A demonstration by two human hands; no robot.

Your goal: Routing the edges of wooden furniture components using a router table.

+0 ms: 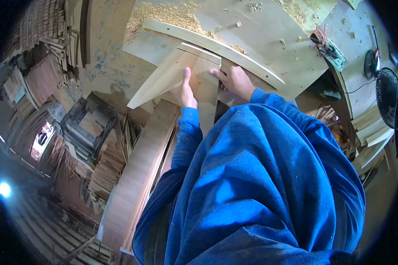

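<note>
Panel (200,74) of pale, angular wood sits in left grip (187,93) and right grip (238,81) (both closed round it).

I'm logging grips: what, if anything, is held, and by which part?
A pale wooden piece: left hand at its middle, thumb on top; right hand at its right edge.

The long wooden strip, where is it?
In the head view, the long wooden strip lies at top centre, between the wood shavings and the hand-held wooden board.
</note>
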